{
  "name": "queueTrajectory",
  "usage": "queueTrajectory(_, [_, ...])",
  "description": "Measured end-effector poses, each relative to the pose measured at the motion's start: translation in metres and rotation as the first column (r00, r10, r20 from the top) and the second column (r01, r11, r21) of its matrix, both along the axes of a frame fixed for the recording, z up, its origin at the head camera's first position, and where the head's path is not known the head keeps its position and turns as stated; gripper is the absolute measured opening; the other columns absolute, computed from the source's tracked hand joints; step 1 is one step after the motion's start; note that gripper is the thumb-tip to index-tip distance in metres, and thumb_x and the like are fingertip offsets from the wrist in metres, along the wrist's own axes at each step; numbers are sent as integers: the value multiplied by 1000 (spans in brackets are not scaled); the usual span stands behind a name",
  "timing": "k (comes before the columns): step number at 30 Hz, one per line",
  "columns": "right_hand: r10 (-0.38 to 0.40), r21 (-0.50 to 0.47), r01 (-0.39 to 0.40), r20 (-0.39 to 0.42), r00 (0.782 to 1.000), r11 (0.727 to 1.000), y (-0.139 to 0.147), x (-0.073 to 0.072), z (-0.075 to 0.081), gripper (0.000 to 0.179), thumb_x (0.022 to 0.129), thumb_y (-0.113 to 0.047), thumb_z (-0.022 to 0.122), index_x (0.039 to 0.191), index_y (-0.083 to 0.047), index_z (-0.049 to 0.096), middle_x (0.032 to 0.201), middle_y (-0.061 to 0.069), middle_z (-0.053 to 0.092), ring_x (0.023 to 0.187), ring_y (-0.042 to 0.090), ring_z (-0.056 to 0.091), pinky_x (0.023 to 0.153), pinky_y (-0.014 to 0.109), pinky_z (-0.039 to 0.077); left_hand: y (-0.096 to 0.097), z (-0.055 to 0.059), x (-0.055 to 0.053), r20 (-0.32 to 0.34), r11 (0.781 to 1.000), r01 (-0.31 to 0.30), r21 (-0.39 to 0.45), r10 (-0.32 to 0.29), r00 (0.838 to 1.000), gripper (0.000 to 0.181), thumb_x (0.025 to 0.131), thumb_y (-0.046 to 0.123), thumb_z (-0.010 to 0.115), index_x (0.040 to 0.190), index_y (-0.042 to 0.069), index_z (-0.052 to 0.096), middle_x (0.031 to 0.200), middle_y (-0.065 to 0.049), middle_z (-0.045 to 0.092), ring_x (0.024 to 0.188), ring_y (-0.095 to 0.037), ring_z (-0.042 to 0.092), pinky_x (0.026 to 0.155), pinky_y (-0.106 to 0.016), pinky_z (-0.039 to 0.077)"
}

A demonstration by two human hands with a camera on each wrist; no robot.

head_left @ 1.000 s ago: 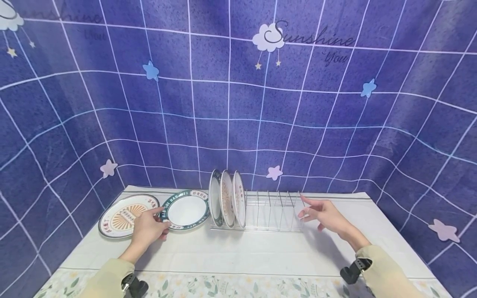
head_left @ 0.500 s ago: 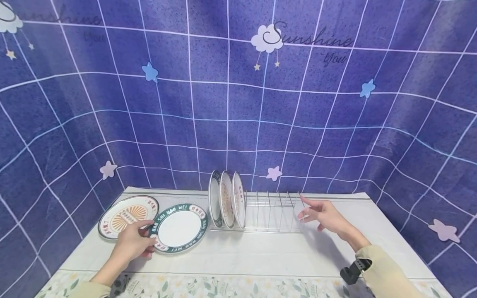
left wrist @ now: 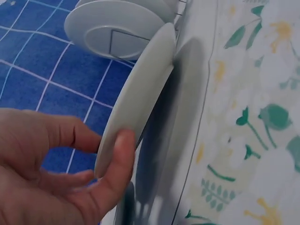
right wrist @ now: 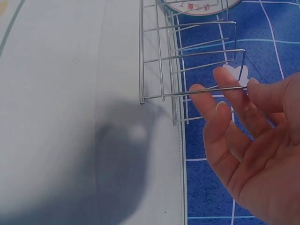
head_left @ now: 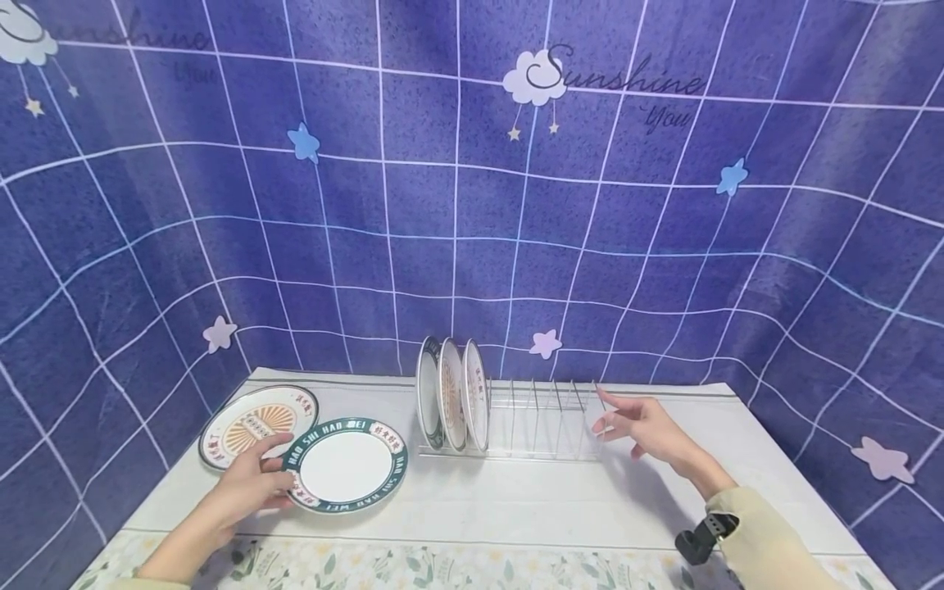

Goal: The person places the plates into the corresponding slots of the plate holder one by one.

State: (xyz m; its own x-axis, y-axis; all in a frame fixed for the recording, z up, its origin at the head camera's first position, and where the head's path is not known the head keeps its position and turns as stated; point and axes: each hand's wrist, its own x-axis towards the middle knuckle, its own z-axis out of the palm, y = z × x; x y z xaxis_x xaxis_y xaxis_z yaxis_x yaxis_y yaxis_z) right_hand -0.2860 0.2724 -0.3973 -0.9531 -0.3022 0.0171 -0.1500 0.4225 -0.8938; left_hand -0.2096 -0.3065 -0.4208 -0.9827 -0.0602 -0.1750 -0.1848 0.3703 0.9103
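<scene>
A white plate with a green lettered rim (head_left: 347, 465) is pinched at its left edge by my left hand (head_left: 247, 485). In the left wrist view, the thumb and fingers grip this plate (left wrist: 136, 98) from both faces; its shadow falls on the cloth below. My right hand (head_left: 644, 425) holds the right end of the wire dish rack (head_left: 542, 456). The right wrist view has the thumb and fingertips of that hand (right wrist: 262, 136) around the rack's end wire (right wrist: 206, 91). Three plates stand upright in the rack's left slots, the nearest to the middle being a white plate (head_left: 476, 397).
Flat on the table's left side lies a white plate with an orange sunburst (head_left: 254, 426), partly behind the left hand. A white cloth with a floral front strip (head_left: 442, 565) covers the table. A blue gridded curtain (head_left: 413, 205) hangs behind and at the sides.
My left hand has drawn the green-rimmed plate away from beside the rack, toward the front and slightly left. The right hand stays at the rack's end.
</scene>
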Motion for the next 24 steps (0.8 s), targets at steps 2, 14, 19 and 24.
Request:
queueTrajectory(2, [3, 0, -3, 1, 1000, 1000, 0, 0, -1, 52, 97, -19, 54, 146, -15, 38, 105, 16, 68, 99, 33, 65, 43, 33, 48, 1, 2, 2, 26, 999, 28, 33, -29, 999, 81, 78, -3, 58, 148, 0, 17, 105, -22, 59, 79, -28, 65, 71, -39, 57])
queueTrajectory(14, [2, -11, -2, 5, 1000, 1000, 1, 0, 0, 52, 97, -20, 55, 146, -14, 38, 105, 17, 68, 98, 32, 65, 44, 34, 49, -6, 11, 8, 18, 963, 201, 181, -207, 978, 77, 81, 2, 54, 145, 0, 10, 95, -15, 59, 79, -22, 58, 74, -36, 54])
queueTrajectory(19, [3, -7, -3, 2, 1000, 1000, 1, -1, -1, 52, 97, -20, 55, 146, -14, 38, 105, 16, 68, 98, 32, 65, 44, 34, 49, -8, 15, 14, -13, 929, 210, 306, -216, 976, 69, 87, 2, 54, 145, 6, 16, 110, -18, 56, 94, -26, 61, 87, -40, 51])
queueTrajectory(24, [-2, -10, 2, 2, 1000, 1000, 2, 0, -1, 52, 97, -20, 55, 146, -15, 39, 105, 16, 68, 98, 32, 65, 45, 34, 49, -8, 20, 17, -42, 863, 273, 424, -282, 958, 63, 91, 1, 56, 142, 14, 21, 111, -22, 60, 100, -35, 61, 92, -47, 48])
